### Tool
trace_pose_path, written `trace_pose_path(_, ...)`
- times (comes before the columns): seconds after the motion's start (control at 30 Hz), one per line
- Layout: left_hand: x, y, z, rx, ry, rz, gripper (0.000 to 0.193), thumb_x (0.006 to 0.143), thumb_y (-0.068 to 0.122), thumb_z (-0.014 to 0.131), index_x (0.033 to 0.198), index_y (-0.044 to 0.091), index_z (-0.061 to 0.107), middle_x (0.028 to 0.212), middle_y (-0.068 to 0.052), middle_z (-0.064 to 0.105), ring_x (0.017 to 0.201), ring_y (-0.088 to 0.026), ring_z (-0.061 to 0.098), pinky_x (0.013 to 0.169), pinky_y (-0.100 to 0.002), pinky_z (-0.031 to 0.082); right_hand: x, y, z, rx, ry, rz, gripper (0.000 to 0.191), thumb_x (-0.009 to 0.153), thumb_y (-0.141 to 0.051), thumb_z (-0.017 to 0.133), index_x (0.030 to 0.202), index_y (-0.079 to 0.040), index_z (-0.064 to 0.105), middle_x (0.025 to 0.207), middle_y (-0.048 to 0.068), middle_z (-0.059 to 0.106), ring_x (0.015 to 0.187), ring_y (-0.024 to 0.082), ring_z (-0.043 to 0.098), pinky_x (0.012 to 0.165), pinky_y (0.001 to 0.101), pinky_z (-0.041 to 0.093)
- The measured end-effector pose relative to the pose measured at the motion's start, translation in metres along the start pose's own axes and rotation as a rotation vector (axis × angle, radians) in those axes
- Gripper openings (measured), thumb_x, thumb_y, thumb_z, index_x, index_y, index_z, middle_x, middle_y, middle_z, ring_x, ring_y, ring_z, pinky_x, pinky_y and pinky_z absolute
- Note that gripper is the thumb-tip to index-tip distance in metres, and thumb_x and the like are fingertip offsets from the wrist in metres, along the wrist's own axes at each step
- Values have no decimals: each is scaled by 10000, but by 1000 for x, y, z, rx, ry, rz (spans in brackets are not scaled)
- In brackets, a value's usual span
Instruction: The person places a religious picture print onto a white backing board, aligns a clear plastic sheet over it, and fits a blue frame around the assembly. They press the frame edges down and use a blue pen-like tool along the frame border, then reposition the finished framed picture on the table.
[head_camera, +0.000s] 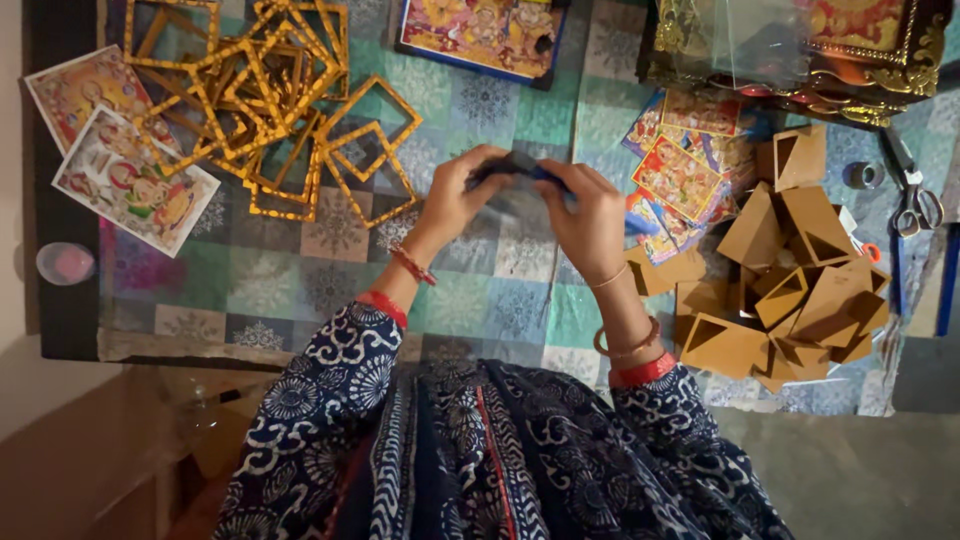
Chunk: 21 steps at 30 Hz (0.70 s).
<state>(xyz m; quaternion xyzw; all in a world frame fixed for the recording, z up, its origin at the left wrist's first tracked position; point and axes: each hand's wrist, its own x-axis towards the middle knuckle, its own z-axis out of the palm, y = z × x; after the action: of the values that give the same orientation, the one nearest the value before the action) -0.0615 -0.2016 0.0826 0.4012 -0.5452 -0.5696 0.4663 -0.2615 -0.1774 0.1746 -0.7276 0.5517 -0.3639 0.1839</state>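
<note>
Head view: both hands (525, 200) hold a dark frame (515, 170)

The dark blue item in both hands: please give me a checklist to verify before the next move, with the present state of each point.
1. Both hands on the item: ok. The left hand and right hand grip the dark blue item from either side.
2. What the item is: cannot tell, the fingers cover most of it.
3. Gold frames in reach: ok, piled at upper left on the patterned cloth.
4. Brown wedge-shaped stands in reach: ok, heaped at right.
5. Printed picture cards near: ok, just beyond the right hand.
6. Scissors clear of the hands: ok, far right.
</note>
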Motion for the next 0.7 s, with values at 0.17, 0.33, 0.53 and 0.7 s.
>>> trace_pose_path(0.17,-9,-27,-8,-100,31,-70,209,962,-38,697,1169,-6,685,1039,-13,703,972,-75,638,873,-256,533,5,-20,4,-95,-36,-168,191,906,-68,787,1095,-68,756,923,106,711,824,309,676,726,410,546)
trace_pose_path(0.33,-11,-15,-18,-53,25,-28,237,958,-40,699,1190,10,685,1083,-9,722,1009,-83,655,908,-258,537,10,-20,12,-101,-47,-203,219,891,-86,797,1106,-70,758,962,90,732,832,299,674,729,406,544)
trace_pose_path(0.53,-19,33,-13,102,91,45,326,915,8,774,1233,-6,703,1151,-39,732,1025,-102,647,906,-270,557,4,-17,12,-36,-44,-174,261,855,-82,813,1108,-66,751,979,103,737,855,299,695,749,396,555)
trace_pose_path(0.7,-18,47,-11,68,60,59,211,943,4,749,1153,-6,736,1151,-60,757,1039,-115,724,900,-272,591,1,-15,14,-15,-47,-152,205,872,-89,829,1056,-60,743,959,107,740,843,305,699,739,400,546)
